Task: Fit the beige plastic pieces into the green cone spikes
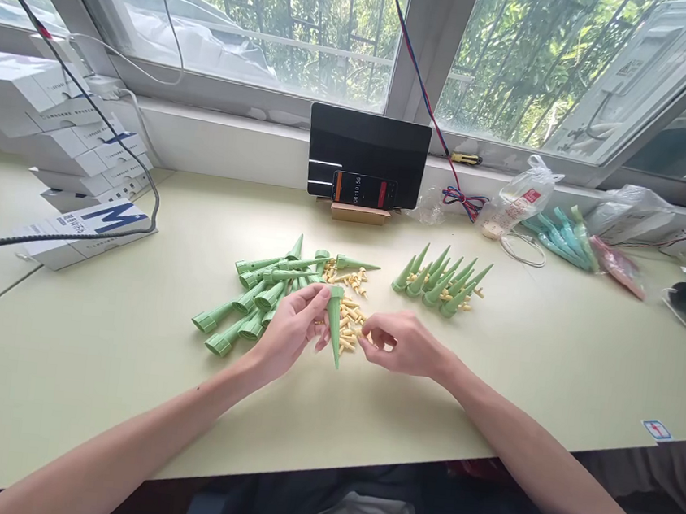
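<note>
My left hand (294,329) pinches a green plastic plant-watering spike (334,330) by its wide end, its tip pointing down toward me. Beside it, my right hand (404,344) has thumb and forefinger closed at the edge of a pile of small cream-yellow plastic valve pieces (350,317); whatever lies between the fingertips is too small to make out. Behind and left of my left hand lies a heap of loose green spikes (259,293). Farther right, several spikes stand upright in a group (440,282), with yellow pieces sticking out of their sides.
A phone showing a timer (364,190) leans on a dark tablet (370,149) by the window. White boxes (87,128) are stacked at the left, with a black cable (106,234) across one. Plastic bags (521,198), a coiled red-blue wire (465,202) and a yellow cutter (466,159) lie at the back right.
</note>
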The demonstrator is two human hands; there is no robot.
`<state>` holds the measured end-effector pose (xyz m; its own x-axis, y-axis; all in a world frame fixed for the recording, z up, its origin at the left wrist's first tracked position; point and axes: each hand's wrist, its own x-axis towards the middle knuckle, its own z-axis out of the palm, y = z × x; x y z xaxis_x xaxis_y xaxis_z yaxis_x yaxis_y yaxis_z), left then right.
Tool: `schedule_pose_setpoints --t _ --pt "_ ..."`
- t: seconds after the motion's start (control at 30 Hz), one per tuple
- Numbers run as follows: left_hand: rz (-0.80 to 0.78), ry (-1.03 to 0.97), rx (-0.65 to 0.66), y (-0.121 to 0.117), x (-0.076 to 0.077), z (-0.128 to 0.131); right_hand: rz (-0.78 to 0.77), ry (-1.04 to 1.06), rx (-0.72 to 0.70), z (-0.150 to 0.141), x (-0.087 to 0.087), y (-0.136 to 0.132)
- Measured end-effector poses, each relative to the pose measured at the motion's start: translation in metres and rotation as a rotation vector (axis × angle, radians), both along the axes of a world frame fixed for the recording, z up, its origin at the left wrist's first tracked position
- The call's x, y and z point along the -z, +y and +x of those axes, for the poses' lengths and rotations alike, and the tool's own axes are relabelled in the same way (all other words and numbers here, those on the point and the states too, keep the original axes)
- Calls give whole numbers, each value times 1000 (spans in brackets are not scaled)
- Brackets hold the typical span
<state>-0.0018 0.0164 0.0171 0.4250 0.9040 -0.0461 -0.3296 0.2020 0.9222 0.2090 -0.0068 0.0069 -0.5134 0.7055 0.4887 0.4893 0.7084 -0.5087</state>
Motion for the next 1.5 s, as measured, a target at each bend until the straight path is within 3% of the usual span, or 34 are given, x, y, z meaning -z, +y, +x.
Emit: schedule_pose_setpoints --t 0.2,0.43,0.7,0.97,1.5 --pt "2 42 32 0 1 0 100 149 94 -2 4 4" --pt "41 103 47 -2 -2 1 156 177 62 -4 5 4" --pt "110 190 60 -4 -2 0 155 197 51 -3 6 5" --pt "244 331 -12 -7 -6 0 192 224 42 -4 2 5" --pt "304 335 -28 -10 -9 1 124 197 53 -4 4 4"
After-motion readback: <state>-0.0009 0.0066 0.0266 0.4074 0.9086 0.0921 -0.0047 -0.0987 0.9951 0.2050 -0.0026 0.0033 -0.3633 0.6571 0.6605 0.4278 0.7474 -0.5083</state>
